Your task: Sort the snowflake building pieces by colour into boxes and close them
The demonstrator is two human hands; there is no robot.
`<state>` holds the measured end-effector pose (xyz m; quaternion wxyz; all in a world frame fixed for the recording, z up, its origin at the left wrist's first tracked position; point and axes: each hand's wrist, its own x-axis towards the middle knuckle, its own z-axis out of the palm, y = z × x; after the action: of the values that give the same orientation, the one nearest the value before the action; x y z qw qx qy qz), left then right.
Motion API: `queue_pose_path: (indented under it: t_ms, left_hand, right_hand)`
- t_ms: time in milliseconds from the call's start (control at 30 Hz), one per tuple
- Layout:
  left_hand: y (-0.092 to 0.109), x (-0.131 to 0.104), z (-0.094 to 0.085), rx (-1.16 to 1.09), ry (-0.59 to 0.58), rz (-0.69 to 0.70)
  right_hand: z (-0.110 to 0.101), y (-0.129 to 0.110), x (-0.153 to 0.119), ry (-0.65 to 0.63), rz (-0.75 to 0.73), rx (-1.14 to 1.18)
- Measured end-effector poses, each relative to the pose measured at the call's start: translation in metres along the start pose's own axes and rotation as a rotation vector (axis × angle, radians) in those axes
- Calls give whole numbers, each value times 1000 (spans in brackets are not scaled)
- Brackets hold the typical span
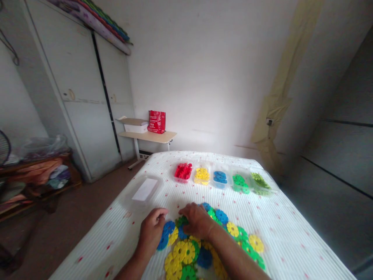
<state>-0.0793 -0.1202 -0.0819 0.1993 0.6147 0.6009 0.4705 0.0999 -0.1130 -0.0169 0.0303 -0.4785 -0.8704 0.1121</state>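
Note:
Many notched plastic discs lie spread on the table in front of me, among them yellow discs [180,251], blue discs [222,216] and green discs [189,272]. My left hand [153,227] is at the left edge of this pile, next to a pair of blue discs [166,233]; its fingers are curled together, and whatever is between them cannot be made out. Over the upper part of the pile reaches my right hand [196,221], fingers bent down toward a green disc [182,221] and a blue one; its fingertips are partly hidden.
Clear containers holding red pieces [183,172], yellow pieces [202,175], blue pieces [220,177], green pieces [240,183] and light green pieces [260,181] line the table's far side. A transparent tray with a white card [145,189] lies left. Behind stands a small desk [151,136] with a red bag [157,121].

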Motion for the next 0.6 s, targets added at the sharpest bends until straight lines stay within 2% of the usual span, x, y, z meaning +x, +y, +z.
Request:
queue_pose_path:
  t_ms: [267,367,467,533,600]
  left_hand:
    - [1,-1,3,-59,20,37]
    - [0,0,3,-48,8,44]
    - [-1,-1,4,-37,1,39]
    - [-3,-1,4,-35,-1,34]
    - [-5,-1,4,-35,-1,36]
  right_hand:
    - [-5,21,-9,-8,97,80]
    - [-6,25,-14,56,80,216]
    - [-10,31,-20,58,108,436]
    - [-17,38,-27,123,123,544]
    - [-23,47,-36,278,120,551]
